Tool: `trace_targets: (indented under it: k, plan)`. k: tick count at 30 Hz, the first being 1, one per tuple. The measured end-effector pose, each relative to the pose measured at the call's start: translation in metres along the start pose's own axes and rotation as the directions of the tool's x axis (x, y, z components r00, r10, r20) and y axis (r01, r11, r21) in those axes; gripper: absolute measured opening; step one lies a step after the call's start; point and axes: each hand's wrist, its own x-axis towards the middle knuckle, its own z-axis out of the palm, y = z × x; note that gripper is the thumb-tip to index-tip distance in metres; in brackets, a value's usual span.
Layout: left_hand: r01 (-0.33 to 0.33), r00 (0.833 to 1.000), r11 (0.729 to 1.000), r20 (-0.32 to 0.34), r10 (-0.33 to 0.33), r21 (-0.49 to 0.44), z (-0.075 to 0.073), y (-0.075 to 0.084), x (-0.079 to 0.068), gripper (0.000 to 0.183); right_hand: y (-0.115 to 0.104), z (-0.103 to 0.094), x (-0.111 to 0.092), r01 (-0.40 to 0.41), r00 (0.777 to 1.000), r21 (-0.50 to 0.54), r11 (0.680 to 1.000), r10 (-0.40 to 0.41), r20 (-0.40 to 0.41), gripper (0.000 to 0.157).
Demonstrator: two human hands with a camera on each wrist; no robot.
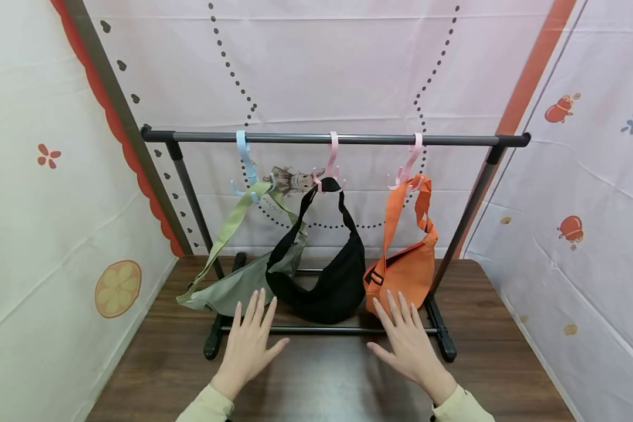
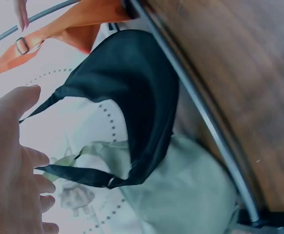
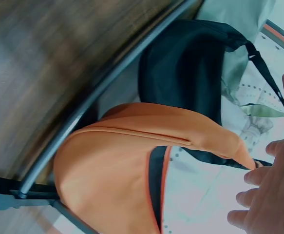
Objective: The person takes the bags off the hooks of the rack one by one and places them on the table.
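Observation:
My left hand is held out with straight, spread fingers, palm down, its fingertips overlapping the lower edge of the grey-green bag in the head view. The right hand is likewise spread, fingertips in front of the bottom of an orange bag. Between them a black crescent-shaped bag hangs by its strap. Each bag hangs from its own hook: the green one on a blue hook, the black on a pink hook, the orange on another pink hook. Neither hand holds anything.
The hooks hang from the top bar of a black metal rack, which stands on a brown wooden table. A lower bar runs across the rack near the tabletop. Printed white cloth surrounds the table at the back and sides.

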Motion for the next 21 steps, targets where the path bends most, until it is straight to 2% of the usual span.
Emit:
trace_targets:
  k: [4,9,16,21]
  plan:
    - [-0.016,0.999,1.000,-0.038,0.016,-0.007,-0.013,-0.008,0.011,0.083,-0.004,-0.006,0.006,0.014,1.000,0.006,1.000,-0.014,-0.005,0.079]
    - [-0.041,0.992,0.999,-0.115,0.041,0.005,-0.034,-0.023,0.029,0.085,-0.012,-0.015,0.014,0.036,0.999,0.011,0.999,-0.036,-0.014,0.082]
    - [-0.120,0.963,0.992,-0.238,0.125,0.033,-0.068,-0.043,0.060,0.079,-0.021,-0.022,0.025,0.074,0.997,0.018,0.997,-0.074,-0.034,0.084]
    - [-0.148,0.945,0.989,-0.291,0.150,0.031,-0.088,-0.050,0.080,0.079,-0.025,-0.024,0.031,0.107,0.993,-0.001,0.994,-0.107,-0.048,0.084]
